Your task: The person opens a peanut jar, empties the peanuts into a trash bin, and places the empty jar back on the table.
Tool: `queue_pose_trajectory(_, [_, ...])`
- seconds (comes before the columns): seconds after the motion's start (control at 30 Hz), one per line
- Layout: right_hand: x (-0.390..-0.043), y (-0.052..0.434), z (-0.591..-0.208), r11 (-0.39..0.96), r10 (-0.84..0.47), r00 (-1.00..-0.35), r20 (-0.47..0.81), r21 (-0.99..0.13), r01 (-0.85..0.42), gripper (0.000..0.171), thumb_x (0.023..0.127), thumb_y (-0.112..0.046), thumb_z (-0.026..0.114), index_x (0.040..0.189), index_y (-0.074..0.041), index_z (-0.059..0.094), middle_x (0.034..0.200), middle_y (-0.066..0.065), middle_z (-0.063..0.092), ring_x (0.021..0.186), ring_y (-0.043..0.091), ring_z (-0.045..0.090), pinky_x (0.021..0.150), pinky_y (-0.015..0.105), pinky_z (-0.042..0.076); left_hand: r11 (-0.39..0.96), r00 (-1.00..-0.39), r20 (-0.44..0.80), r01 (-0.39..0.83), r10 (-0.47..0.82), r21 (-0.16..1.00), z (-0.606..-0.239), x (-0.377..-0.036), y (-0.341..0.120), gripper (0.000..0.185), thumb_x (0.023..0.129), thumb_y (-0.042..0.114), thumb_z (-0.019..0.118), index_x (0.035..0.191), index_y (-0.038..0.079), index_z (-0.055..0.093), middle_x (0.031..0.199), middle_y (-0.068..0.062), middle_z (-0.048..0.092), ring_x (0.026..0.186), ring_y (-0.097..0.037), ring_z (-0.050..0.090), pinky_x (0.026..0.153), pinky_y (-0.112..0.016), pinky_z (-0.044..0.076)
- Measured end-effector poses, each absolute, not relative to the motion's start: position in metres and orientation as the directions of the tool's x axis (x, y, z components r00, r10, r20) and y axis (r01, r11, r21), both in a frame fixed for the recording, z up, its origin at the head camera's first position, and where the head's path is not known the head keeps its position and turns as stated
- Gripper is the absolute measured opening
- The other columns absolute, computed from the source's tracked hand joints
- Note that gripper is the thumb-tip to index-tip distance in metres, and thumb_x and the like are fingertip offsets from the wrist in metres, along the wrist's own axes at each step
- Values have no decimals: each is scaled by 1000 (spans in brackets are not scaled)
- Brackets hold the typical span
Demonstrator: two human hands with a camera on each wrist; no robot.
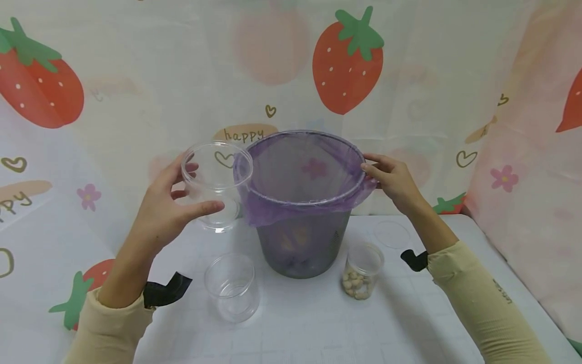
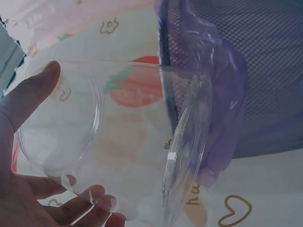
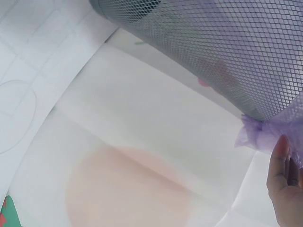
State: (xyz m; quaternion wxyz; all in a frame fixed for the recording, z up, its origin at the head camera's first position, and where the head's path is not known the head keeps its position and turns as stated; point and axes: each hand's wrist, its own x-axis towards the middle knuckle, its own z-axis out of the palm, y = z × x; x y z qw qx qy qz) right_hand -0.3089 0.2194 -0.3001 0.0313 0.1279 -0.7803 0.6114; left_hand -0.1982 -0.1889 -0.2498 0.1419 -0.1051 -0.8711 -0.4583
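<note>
The left hand held a clear plastic jar in the air, tipped on its side, with its open mouth toward the bin. The thumb lay across the front of the jar and the other fingers were curled around its far side, so the fingers were grasping the jar. In the left wrist view the rim of the jar was just beside the purple bag, maybe touching it; I could not tell for sure.

The mesh bin stood on the white surface, in the middle, and the purple bag lined it and was folded over its rim. The right hand was at the right side of the rim, and its fingers pinched the folded edge of the bag there.

In front of the bin, on the left, stood a second clear jar, upright and empty. On the right stood a smaller jar with pale nuts at its bottom. A clear round lid lay flat on the surface behind it, near the right wrist. A strawberry-print cloth hung behind everything.
</note>
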Motion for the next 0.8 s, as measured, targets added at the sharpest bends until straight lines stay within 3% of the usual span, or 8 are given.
queue_pose_trajectory(0.2, [-310,219,-301,218,-157,-967,200,-948,-231,52,98,-25,59,141,1,47,85,-18,64,77,1,58,73,15,53,538,-937,339,327,81,777,-263,-191,-187,97,76,25,84,154,27,27,142,-11,48,135,-27,41,108,-55,36])
queue_pose_trajectory(0.53, [-310,219,-300,229,-157,-967,203,-944,-236,52,98,-26,59,141,1,47,85,-18,65,77,1,58,74,15,53,514,-933,341,348,111,784,-288,-177,-176,94,77,22,82,153,26,28,144,-9,48,132,-26,44,105,-51,38])
queue_pose_trajectory(0.67, [-310,220,-301,231,-161,-967,199,-945,-233,52,98,-26,59,141,1,47,86,-18,64,77,1,58,74,15,52,498,-934,335,349,120,794,-299,-171,-169,93,75,19,84,152,23,31,143,-7,50,132,-23,45,105,-44,40])
queue_pose_trajectory(0.8, [-309,220,-300,239,-161,-967,195,-943,-230,53,98,-27,59,142,0,47,86,-19,64,78,1,58,75,15,52,479,-927,341,373,156,795,-309,-166,-164,93,71,17,86,149,20,35,139,-4,52,128,-17,47,102,-25,43])
